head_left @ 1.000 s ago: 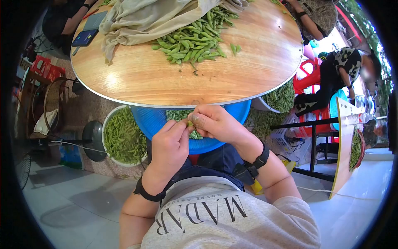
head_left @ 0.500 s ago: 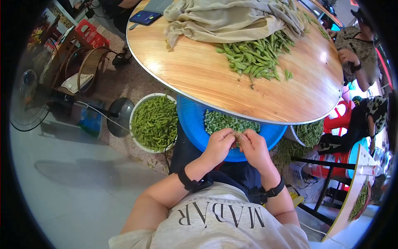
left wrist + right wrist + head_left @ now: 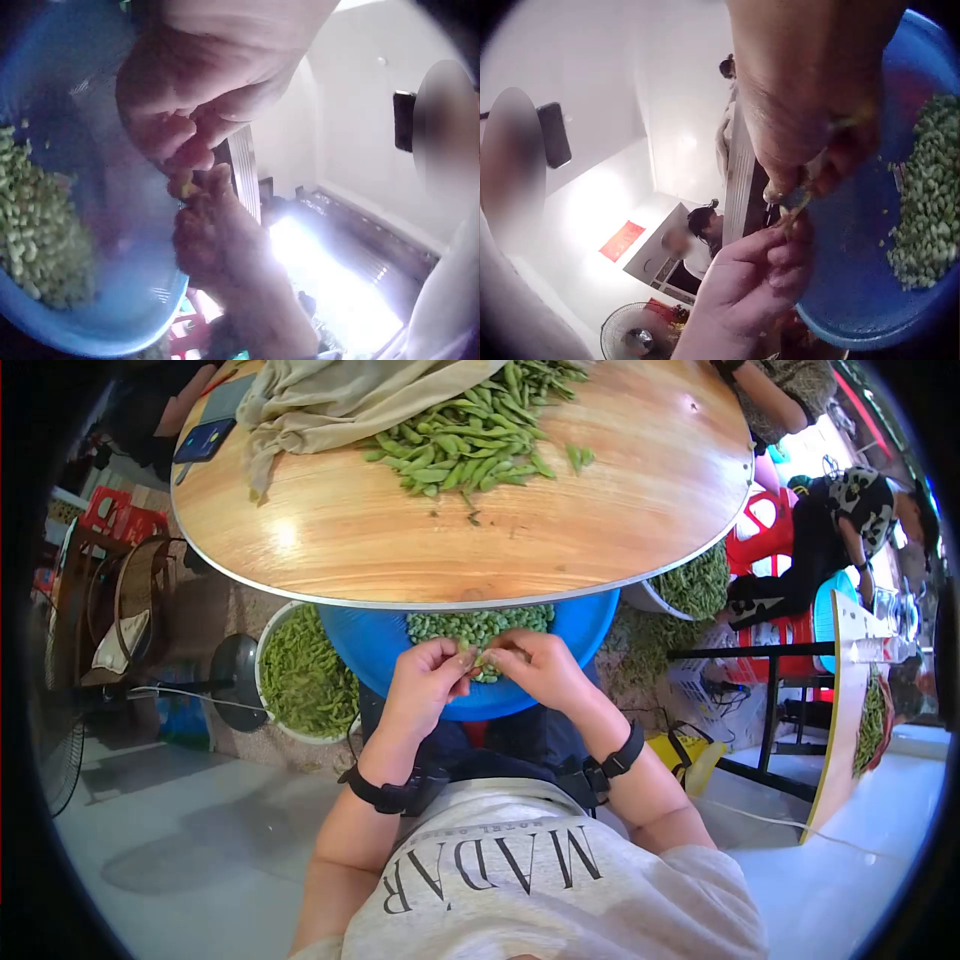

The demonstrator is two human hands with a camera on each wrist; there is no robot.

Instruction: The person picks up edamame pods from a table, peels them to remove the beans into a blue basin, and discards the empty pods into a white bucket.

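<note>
Over a blue basin (image 3: 350, 645), my left hand (image 3: 428, 675) and right hand (image 3: 545, 668) meet with fingertips close together. A small yellow-green edamame pod (image 3: 802, 201) is pinched between them, mostly covered by the fingers. Seen from the left wrist, a yellowish bit of the pod (image 3: 186, 184) shows where the fingertips meet. Another green piece (image 3: 853, 118) appears within the curled fingers of the right hand in the right wrist view. Below the hands, shelled green beans (image 3: 485, 624) lie heaped in the basin.
The wooden table (image 3: 330, 540) overhangs the basin's far side. On it lie a pile of edamame pods (image 3: 470, 455), a beige cloth (image 3: 340, 405) and a phone (image 3: 204, 440). More pods (image 3: 308, 675) fill a white tub at left. Another person (image 3: 840, 530) is at right.
The head view swung sideways and back. Both hands stay over the basin; they drew close to the body, and their fingertips now sit slightly wider apart than one second ago.
</note>
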